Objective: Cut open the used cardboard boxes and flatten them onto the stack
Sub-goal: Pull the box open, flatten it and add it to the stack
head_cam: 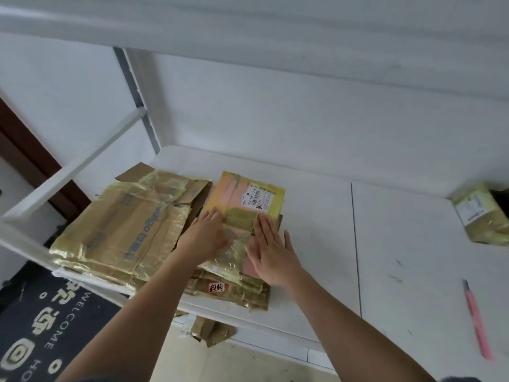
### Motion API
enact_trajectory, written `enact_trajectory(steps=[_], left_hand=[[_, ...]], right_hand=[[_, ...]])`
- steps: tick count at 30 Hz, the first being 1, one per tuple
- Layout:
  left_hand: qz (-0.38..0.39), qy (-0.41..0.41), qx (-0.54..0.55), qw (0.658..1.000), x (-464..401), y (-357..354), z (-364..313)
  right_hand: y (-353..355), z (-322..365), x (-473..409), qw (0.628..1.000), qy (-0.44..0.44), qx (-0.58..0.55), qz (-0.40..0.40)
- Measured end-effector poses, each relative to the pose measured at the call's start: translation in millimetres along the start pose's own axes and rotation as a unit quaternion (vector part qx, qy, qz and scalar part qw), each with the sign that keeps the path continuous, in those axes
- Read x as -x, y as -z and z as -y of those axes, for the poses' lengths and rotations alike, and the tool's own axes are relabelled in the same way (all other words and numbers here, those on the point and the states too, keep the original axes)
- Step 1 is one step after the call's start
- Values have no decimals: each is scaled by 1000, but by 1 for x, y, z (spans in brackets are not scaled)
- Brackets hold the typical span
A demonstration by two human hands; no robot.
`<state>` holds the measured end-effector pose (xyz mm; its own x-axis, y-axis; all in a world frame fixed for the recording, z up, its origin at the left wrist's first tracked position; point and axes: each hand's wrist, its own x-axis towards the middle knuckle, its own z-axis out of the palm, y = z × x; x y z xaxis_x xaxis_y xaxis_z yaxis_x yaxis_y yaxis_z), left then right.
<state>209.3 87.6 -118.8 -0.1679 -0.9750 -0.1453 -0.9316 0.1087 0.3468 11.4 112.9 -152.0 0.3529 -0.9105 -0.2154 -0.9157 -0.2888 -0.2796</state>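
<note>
A person's left hand (205,235) and right hand (271,253) both lie flat, fingers straight, pressing a flattened cardboard box (243,205) with a shipping label onto the stack of flattened boxes (121,230); neither hand grasps anything. The stack sits at the near left of a white table (325,216), its near edge overhanging the table's rim. One taped box (480,213) still stands unflattened at the far right edge. A pink utility knife (478,317) lies near right, well apart from both hands. Bare tabletop stretches between stack and knife.

Bright, even, soft shadows, glare on taped cardboard (121,224) — edges bowed, slightly blurred
</note>
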Motion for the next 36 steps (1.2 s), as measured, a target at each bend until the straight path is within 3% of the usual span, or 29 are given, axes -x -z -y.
enact_trajectory(steps=[5, 8, 10, 12, 14, 17, 20, 29, 36], left_hand=[[29, 29, -46, 998, 1, 4, -10], [61, 65, -85, 992, 0, 28, -29], [77, 90, -155, 981, -1, 51, -49], [36, 87, -259, 961, -2, 69, -74], [-56, 44, -304, 950, -5, 78, -106], [-132, -95, -181, 970, -12, 69, -160], [-96, -200, -99, 970, -13, 33, -218], [-60, -225, -118, 965, -26, -79, -363], [-115, -192, -103, 969, -52, -133, -467]], right_hand=[[7, 1, -6, 998, -1, -53, 46], [36, -3, -1, 961, 6, -273, 36], [57, -12, 13, 924, -5, -378, -54], [75, -27, 31, 929, -12, -324, -176], [89, -45, 51, 949, -5, -208, -238], [105, -80, 82, 959, -11, -29, -283], [115, -124, 117, 945, -59, 79, -312], [125, -311, 202, 946, -170, 137, -238], [157, -439, 213, 935, -205, 202, -209]])
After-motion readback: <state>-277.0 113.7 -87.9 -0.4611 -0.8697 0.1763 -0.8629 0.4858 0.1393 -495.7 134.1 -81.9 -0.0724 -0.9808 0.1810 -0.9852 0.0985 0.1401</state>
